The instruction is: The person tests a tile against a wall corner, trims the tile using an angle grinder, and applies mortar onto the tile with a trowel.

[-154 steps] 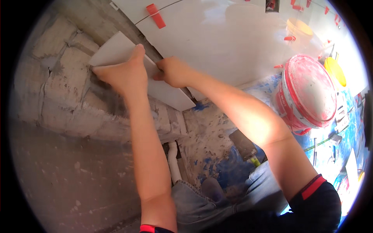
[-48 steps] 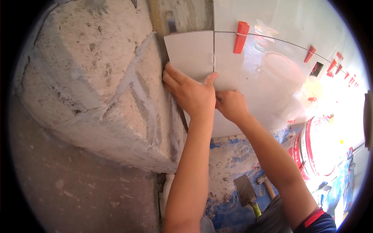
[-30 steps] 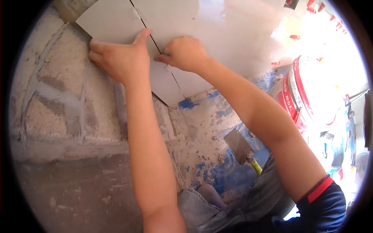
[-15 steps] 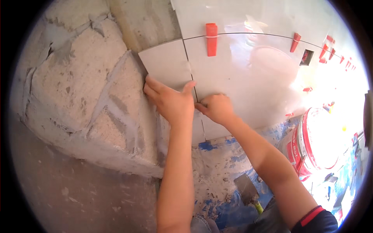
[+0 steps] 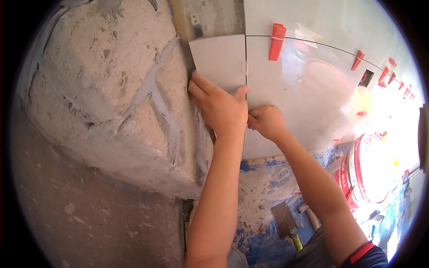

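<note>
A narrow pale wall tile (image 5: 219, 58) stands upright against the wall, beside a larger glossy tile (image 5: 304, 98). A thin dark joint runs between the two. My left hand (image 5: 221, 105) grips the narrow tile, its fingers curled round the left edge and its thumb near the joint. Just right of that joint, my right hand (image 5: 269, 122) is closed against the large tile's face, thumb and fingers pressed together. Whatever those fingers may hold is hidden.
Rough, broken masonry (image 5: 103, 80) juts out at the left. Red levelling wedges (image 5: 277, 41) sit along the upper tile joint. A red-and-white bucket (image 5: 357, 172) stands at the right. Below lie a trowel (image 5: 284, 219) and a mortar-strewn blue sheet (image 5: 263, 245).
The view has swung so the wall, tiles and bucket appear farther right. Both hands keep nearly the same places at the tile joint. A wooden handle beside the trowel now shows.
</note>
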`<state>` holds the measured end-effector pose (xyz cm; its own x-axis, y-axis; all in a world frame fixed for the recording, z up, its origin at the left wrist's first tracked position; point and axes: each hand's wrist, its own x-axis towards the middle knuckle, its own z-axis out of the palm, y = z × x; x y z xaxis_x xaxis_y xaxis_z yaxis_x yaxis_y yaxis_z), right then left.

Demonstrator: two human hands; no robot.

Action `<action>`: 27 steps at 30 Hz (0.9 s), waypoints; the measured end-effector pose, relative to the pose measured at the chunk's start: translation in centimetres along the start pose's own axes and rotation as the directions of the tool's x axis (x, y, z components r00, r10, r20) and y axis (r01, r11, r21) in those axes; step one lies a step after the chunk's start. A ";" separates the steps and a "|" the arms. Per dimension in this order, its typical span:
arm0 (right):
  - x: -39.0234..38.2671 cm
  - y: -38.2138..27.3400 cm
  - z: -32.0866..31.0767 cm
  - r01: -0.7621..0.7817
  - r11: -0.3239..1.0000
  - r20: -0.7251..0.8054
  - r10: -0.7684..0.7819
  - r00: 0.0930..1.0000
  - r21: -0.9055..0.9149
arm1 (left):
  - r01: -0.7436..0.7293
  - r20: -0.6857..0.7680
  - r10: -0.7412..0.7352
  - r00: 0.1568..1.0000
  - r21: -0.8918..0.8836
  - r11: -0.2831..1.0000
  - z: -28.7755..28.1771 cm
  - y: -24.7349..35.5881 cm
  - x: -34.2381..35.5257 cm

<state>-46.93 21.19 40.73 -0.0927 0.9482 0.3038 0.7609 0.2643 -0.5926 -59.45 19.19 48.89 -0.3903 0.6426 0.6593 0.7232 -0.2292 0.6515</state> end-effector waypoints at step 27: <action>-3.7 -3.6 -4.1 0.124 0.982 -0.303 -0.076 0.950 0.144 | -0.035 -0.060 0.035 0.998 -0.003 0.999 -1.6 3.7 -1.5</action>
<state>-46.68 15.97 44.80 0.0492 0.8273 0.5596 0.6428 0.4026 -0.6517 -57.13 16.23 50.92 -0.3983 0.5891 0.7030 0.7349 -0.2537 0.6290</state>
